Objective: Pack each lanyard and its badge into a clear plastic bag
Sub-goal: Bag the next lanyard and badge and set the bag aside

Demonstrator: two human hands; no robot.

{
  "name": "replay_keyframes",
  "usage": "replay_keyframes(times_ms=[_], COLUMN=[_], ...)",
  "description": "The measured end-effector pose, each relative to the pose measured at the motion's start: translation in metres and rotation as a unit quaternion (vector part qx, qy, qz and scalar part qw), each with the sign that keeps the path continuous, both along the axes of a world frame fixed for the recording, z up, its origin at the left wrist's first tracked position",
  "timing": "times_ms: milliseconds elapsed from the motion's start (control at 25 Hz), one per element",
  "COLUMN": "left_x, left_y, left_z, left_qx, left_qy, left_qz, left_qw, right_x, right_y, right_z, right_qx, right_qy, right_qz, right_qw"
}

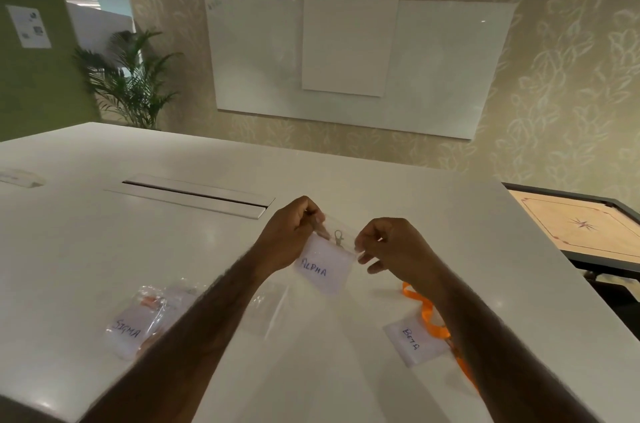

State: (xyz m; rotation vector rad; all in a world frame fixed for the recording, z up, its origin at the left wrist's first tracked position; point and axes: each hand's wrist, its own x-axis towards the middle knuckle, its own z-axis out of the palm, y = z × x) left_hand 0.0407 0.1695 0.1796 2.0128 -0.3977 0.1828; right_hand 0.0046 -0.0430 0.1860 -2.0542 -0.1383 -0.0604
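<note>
Your forearms cover much of the near table, and the right one hides part of the orange ribbon lanyard [429,315] and cuts off its near end. The clear plastic bag [333,224] you are holding is hard to trace: only its top strip between your hands catches light, and its sides and bottom cannot be made out. No lanyard strap shows with it.

Your left hand [289,237] is curled, knuckles toward you, gripping the bag's left top corner with its fingertips out of sight. Your right hand [394,249] pinches the right top edge between thumb and forefinger, the other fingers loosely bent. You hold the bag above the middle of the white table [173,249].

Behind the film is a white rectangular badge card lettered "ALPHA" [322,266], tilted with its lower end toward you. A small silver metal clasp [338,237] sits at its top edge.

Near left, a crumpled clear bag [156,298] lies on the table holding a white card marked "SIGMA" [126,332] and something orange. Near right, a white card marked "BETA" [414,341] lies loose on the table beside the orange lanyard. Between your arms a faint patch of flat clear film [268,313] lies on the table; what it is cannot be told.
</note>
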Motion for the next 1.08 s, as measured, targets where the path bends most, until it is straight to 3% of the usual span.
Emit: replay_keyframes(times_ms=[120,200,320,480,680,1080], left_x=[-0.005,-0.011,-0.026,-0.05,-0.066,-0.047], left_y=[0.019,0.039,0.078,0.132,0.214,0.337], left_z=[-0.003,-0.008,-0.021,-0.046,-0.068,-0.116], left_qx=[-0.076,-0.118,-0.098,-0.1,-0.059,-0.015], left_qy=[0.095,0.161,0.229,0.235,0.205,0.234], left_qz=[0.02,0.008,0.0,0.055,0.165,0.228], left_qw=[0.992,0.98,0.968,0.965,0.963,0.945], right_x=[-0.001,0.002,0.009,0.014,0.013,0.047], right_y=[0.023,0.037,0.061,0.112,0.202,0.344], right_z=[-0.011,-0.018,-0.03,-0.049,-0.072,-0.117], right_qx=[0.156,0.191,0.232,0.267,0.22,0.017], right_qy=[0.085,0.117,0.154,0.201,0.212,0.146], right_qz=[0.006,0.011,0.021,0.043,0.09,0.051], right_qw=[0.984,0.975,0.96,0.942,0.948,0.988])
